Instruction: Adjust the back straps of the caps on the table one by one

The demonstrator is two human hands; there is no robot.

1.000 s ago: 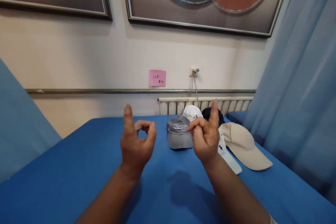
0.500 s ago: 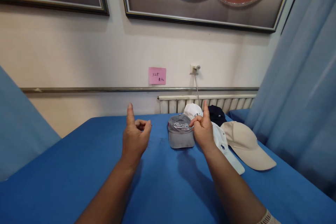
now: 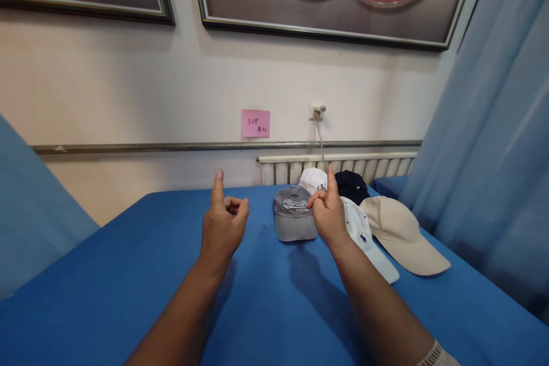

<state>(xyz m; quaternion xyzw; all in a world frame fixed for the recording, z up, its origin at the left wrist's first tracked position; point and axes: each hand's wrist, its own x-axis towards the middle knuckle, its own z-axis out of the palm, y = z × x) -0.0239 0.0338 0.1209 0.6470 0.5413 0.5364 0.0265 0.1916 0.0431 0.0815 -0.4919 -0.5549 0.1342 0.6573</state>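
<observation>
My left hand is raised above the blue sheet with its index finger pointing up, the other fingers bent and the thumb apart; nothing is in it. Held up in the same pose, my right hand is also without any object. In view it overlaps the right edge of a grey cap with white lettering and a pale cap with a small dark emblem. Behind these sit a white cap with dark letters and a dark navy cap. A beige long-brimmed cap lies farthest right.
A blue sheet covers the bed. Along the wall run a metal rail and a radiator. A pink note and a socket with a plug are above. Blue curtains hang at both sides.
My left hand has shifted slightly right and my right hand slightly left, so the index fingers are a little closer together. The caps have not moved on the sheet.
</observation>
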